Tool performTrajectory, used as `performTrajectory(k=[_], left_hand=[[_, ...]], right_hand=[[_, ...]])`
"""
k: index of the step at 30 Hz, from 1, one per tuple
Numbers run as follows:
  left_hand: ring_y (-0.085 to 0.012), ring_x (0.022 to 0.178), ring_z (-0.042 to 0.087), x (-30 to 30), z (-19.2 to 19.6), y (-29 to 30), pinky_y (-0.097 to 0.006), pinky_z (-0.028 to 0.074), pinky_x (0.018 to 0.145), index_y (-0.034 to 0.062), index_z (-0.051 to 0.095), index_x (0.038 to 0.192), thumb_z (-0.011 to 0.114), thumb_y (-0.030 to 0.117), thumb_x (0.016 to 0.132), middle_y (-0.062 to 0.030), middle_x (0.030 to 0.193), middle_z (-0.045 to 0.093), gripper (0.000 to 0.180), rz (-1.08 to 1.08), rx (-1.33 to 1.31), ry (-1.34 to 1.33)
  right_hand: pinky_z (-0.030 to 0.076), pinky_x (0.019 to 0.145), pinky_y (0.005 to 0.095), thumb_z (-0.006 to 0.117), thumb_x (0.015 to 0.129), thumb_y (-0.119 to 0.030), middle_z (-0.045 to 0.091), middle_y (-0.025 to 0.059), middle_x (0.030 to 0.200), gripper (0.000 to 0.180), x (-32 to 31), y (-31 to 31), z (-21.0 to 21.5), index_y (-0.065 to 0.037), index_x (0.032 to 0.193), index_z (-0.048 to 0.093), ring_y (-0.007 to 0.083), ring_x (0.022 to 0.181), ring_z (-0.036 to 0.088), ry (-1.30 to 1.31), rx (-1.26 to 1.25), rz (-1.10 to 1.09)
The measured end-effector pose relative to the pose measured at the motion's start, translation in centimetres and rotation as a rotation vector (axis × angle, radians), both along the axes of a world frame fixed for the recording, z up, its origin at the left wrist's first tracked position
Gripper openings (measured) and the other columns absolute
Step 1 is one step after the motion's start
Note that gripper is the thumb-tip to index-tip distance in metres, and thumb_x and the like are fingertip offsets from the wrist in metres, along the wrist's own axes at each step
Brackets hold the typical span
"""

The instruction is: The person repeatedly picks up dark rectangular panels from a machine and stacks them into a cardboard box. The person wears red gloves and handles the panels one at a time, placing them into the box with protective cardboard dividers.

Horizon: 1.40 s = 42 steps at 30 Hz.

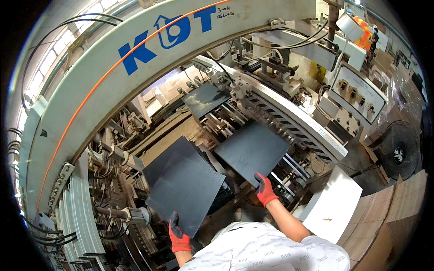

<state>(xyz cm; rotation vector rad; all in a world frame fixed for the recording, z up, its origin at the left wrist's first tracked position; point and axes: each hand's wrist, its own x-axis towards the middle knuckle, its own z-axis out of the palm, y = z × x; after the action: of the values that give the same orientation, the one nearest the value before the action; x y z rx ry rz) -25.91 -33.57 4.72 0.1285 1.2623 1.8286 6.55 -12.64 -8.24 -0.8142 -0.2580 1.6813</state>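
While the pale metal beam (101, 92) stretches across beyond, the left panel (185, 187) lies beside the right panel (252, 151): both dark, flat, smooth, likely stiff and slick, best held by opposite edges. The left hand (179, 234) pinches one's near corner; the right hand (265, 190) meets the other's near edge, its grip unclear.

The bare right forearm (288, 221) stretches forward to the gloved right hand (265, 190); the gloved left hand (179, 234) sits nearer the body.

Bright paned windows (47, 65) line the upper left — grey floor (370, 180) shows right.
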Motion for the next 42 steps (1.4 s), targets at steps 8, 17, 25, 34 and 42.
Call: performTrajectory(k=[8,17,25,34,42], left_hand=[[-0.0222,0.11,0.061,3.9,2.7,1.3,-0.038,0.051,0.096,-0.0021,0.06,0.13,0.062,0.025,0.103,-0.013,0.127,0.064,0.039,-0.267,-0.016,1.129],[-0.0194,0.119,0.057,8.3,1.6,10.7,-0.036,0.045,0.105,-0.0025,0.059,0.13,0.057,0.022,0.105,-0.0124,0.127,0.062,0.035,-0.567,0.121,0.653],[-0.0184,0.098,0.064,17.4,-1.7,15.7,-0.035,0.049,0.092,-0.0012,0.069,0.118,0.069,0.021,0.096,-0.0095,0.11,0.071,0.03,-0.744,-0.024,0.248],[-0.0261,0.096,0.065,22.1,-8.1,20.8,-0.044,0.056,0.087,0.0063,0.062,0.12,0.077,0.019,0.09,-0.007,0.111,0.066,0.036,-0.502,-0.082,-0.021],[-0.0164,0.095,0.059,22.2,-14.8,30.2,-0.036,0.049,0.09,0.0041,0.062,0.107,0.077,0.017,0.09,-0.0043,0.103,0.066,0.026,-0.079,0.092,0.118]], right_hand=[[0.047,0.104,0.0364,0.065,0.087,0.002,0.062,0.01,0.129,0.052,10.5,-10.8,-1.5,-0.005,0.138,0.059,0.0251,0.119,0.06,-0.497,0.19,-0.026],[0.045,0.109,0.0361,0.064,0.085,0.007,0.051,0.0124,0.133,0.062,19.2,-27.8,4.2,-0.014,0.143,0.058,0.0282,0.128,0.052,-1.458,0.215,-0.025],[0.037,0.113,0.0445,0.067,0.076,0.002,0.054,0.015,0.14,0.068,23.5,-39.7,0.6,-0.013,0.142,0.059,0.037,0.132,0.05,-1.642,-0.169,-0.325],[0.048,0.086,0.0514,0.07,0.09,-0.04,0.068,0.0243,0.101,0.047,31.7,-38.0,1.9,0.004,0.105,0.067,0.0442,0.099,0.063,-1.547,-0.904,-0.288],[0.049,0.078,0.0522,0.068,0.08,-0.029,0.068,0.018,0.094,0.029,30.6,-31.5,4.5,-0.005,0.095,0.064,0.0399,0.091,0.064,-1.945,-0.839,-0.427]])
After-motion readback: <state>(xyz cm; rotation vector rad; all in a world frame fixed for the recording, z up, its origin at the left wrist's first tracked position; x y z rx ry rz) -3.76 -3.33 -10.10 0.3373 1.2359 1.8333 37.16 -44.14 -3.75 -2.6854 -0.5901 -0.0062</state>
